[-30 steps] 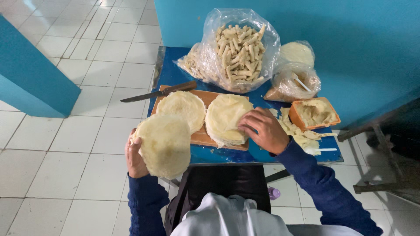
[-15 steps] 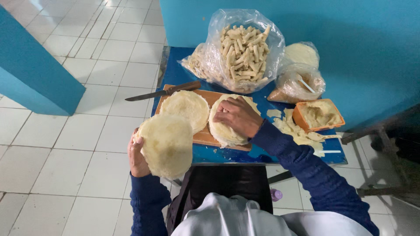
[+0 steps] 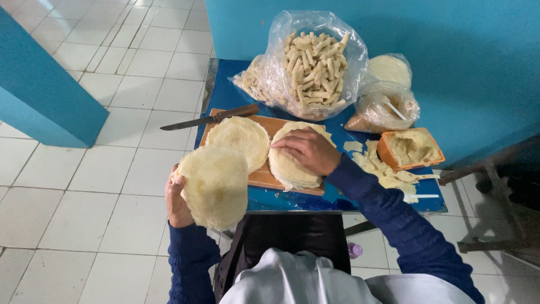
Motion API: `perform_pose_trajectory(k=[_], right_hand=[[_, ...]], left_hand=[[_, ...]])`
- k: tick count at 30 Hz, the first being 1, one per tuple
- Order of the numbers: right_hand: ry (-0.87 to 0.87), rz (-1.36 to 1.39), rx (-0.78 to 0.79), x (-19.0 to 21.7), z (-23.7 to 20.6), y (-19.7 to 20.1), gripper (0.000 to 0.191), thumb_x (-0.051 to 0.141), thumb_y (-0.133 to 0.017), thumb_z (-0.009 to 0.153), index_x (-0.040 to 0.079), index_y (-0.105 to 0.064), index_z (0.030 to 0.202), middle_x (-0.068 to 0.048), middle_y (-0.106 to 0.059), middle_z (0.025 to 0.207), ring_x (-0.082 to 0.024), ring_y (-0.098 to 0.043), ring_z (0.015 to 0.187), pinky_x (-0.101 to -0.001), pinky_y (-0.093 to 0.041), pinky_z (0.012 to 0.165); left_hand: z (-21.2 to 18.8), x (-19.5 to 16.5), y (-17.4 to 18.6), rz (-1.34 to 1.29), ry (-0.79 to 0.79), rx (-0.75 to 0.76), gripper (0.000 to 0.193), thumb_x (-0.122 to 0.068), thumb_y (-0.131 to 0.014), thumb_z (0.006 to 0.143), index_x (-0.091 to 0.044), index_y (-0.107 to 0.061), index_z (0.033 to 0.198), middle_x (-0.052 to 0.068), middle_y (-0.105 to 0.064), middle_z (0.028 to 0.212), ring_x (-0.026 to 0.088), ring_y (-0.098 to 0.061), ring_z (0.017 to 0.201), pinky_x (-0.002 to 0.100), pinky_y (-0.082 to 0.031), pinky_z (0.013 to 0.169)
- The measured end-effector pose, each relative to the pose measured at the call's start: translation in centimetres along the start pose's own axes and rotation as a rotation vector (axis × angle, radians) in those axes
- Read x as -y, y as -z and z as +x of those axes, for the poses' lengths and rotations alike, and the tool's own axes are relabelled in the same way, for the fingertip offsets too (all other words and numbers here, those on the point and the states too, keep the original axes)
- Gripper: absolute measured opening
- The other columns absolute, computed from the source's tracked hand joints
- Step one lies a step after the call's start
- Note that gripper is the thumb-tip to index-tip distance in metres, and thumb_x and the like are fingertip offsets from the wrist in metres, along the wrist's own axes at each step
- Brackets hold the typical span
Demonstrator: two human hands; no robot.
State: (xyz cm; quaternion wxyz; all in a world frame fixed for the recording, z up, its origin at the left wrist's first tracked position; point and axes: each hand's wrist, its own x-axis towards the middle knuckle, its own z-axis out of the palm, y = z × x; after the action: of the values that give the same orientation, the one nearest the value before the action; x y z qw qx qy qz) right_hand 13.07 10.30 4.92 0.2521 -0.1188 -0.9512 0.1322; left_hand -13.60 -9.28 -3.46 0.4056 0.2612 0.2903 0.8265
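Left hand (image 3: 179, 198), lower left of frame, cups a round flat dough sheet (image 3: 215, 186) from beneath, supporting its limp edge; right hand (image 3: 306, 149), fingers curled, presses the stack of sheets (image 3: 289, 169) on the cutting board (image 3: 264, 175) at centre; knife (image 3: 211, 117) lies just above.

Small blue table (image 3: 225, 93) on white tiles

Wooden cutting board (image 3: 264, 175) near, bags of rolled pastries (image 3: 315, 62) far, cheese scraps (image 3: 377, 166) right (orange tub (image 3: 410, 149) alongside).
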Motion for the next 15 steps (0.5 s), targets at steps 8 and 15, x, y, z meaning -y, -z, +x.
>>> perform_pose_trajectory(k=[8, 15], right_hand=[[-0.074, 0.119, -0.028, 1.5, -2.6, 2.0, 0.052, 0.021, -0.06, 0.104, 0.008, -0.049, 0.154, -0.012, -0.056, 0.152, -0.028, -0.052, 0.141, -0.042, -0.039, 0.118], [-0.574, 1.144, -0.149, 4.4, -2.8, 3.0, 0.052, 0.017, -0.072, 0.095, 0.002, -0.057, 0.142, -0.008, -0.067, 0.129, -0.013, -0.064, 0.113, -0.0317, -0.052, 0.098]], left_hand=[[0.4, 1.1, -6.7, -0.103, 0.126, 0.045, 0.067, -0.033, -0.061, 0.09, 0.004, -0.048, 0.144, 0.019, -0.061, 0.135, 0.029, -0.063, 0.12, 0.038, -0.051, 0.102], [2.5, 5.7, -10.8, -0.254, 0.161, 0.22, 0.044, -0.017, -0.054, 0.105, -0.006, -0.043, 0.146, 0.011, -0.059, 0.139, 0.024, -0.058, 0.127, 0.039, -0.048, 0.108]])
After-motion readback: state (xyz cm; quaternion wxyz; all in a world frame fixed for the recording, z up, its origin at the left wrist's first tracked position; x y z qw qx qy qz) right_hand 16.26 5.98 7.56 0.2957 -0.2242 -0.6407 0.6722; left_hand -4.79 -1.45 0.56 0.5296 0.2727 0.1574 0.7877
